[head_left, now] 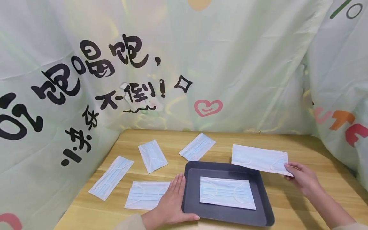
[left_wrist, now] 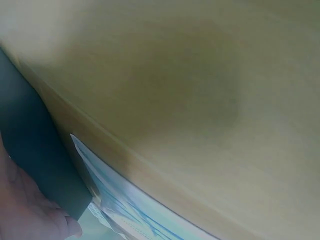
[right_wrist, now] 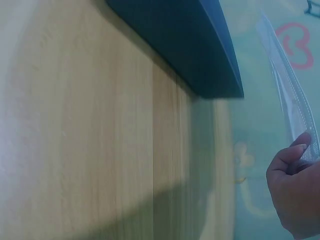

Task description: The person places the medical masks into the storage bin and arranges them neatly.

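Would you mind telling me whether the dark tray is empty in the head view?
No, one face mask lies flat inside the dark tray.

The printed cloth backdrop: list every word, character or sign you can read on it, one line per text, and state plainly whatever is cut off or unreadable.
"跑跑唱跑," – black brush characters, upper left of the cloth backdrop
"不倒!!" – black, with a diamond outline to its right
Black characters at the far left – cut off or slanted, not surely readable
"UTE" – pink, orange and red letters at the right edge, cut off
Pink heart sign – centre
Masks and tray – no text
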Motion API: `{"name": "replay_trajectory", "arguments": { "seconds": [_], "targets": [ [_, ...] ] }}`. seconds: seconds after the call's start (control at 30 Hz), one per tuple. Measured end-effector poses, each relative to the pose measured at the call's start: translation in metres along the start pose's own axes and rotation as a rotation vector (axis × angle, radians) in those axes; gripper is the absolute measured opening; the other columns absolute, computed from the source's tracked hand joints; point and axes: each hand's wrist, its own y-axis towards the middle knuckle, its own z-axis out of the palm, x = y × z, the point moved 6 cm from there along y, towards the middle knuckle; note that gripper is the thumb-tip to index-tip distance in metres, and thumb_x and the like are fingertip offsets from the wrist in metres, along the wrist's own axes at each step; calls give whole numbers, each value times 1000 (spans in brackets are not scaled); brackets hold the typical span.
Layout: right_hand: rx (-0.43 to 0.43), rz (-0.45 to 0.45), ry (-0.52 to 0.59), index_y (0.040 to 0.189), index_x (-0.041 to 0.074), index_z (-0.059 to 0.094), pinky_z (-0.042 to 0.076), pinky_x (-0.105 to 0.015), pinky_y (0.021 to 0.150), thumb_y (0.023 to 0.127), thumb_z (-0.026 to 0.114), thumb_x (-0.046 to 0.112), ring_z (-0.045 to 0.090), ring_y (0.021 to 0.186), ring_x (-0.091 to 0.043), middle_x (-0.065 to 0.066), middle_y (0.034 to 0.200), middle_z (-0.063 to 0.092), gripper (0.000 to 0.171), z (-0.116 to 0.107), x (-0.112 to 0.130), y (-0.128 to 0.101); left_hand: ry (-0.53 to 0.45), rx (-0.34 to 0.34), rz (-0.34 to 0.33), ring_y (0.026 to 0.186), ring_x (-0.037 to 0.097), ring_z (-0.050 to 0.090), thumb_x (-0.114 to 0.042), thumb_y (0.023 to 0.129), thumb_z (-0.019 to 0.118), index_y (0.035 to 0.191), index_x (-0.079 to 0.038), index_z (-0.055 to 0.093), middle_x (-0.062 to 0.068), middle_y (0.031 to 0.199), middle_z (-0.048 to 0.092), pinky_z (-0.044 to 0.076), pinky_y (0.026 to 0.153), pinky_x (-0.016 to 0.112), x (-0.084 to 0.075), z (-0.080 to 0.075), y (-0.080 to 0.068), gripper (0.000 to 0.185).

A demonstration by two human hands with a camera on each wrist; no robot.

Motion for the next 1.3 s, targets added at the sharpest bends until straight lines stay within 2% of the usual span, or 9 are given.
{"name": "replay_trajectory", "arguments": {
  "seconds": [0.13,0.3,0.43,0.57,0.67,0.87,1.07,1.3],
  "targets": [
    [12,-29,-38,75,26,63,48,-17,57,94,51,7,55,63,-3,12,72,60,29,11,-1,-4,3,-10,1,139,38,25,-89,67,35,142,9,25,27,149,24,30,110,45,-1,1,0,123],
    [4,-11,-81,76,26,61,46,-18,56,94,50,7,53,63,-3,12,73,57,29,25,-6,-12,-29,40,-17,141,37,20,-87,68,39,143,8,21,26,151,18,28,111,46,1,4,-2,122],
    [-3,-9,-120,76,25,60,45,-17,56,94,49,6,52,62,-3,12,74,56,29,39,-8,-20,-10,46,-17,141,37,19,-87,68,39,144,8,20,26,152,17,28,111,45,1,5,-2,123],
    [-21,22,-227,78,26,59,46,-17,57,94,49,8,53,63,-1,13,75,54,27,53,-10,-26,10,36,-15,141,37,20,-87,68,39,143,8,20,26,151,18,29,111,44,1,3,-1,123],
    [-27,37,-288,84,22,58,47,-17,58,94,49,8,53,64,-2,12,76,53,19,63,-14,-29,5,27,-14,140,37,20,-87,68,38,143,9,20,26,151,18,30,111,44,2,3,-1,123],
    [-35,49,-285,94,7,55,49,-20,60,94,48,7,54,64,-4,9,75,56,7,83,-23,-35,0,12,-8,140,38,21,-88,67,36,143,10,19,27,151,17,29,110,46,2,2,-1,125],
    [-39,91,-311,102,1,52,49,-22,62,95,46,7,54,65,-5,11,74,56,11,100,-34,-38,-16,37,-14,140,38,20,-87,68,39,143,9,19,27,151,17,28,111,45,3,2,1,124],
    [-79,71,-368,108,-9,49,51,-24,61,95,47,6,55,63,-5,11,74,58,20,110,-39,-41,-24,48,-22,141,36,18,-87,68,40,144,8,18,26,152,16,28,112,44,2,3,0,124]
  ]
}}
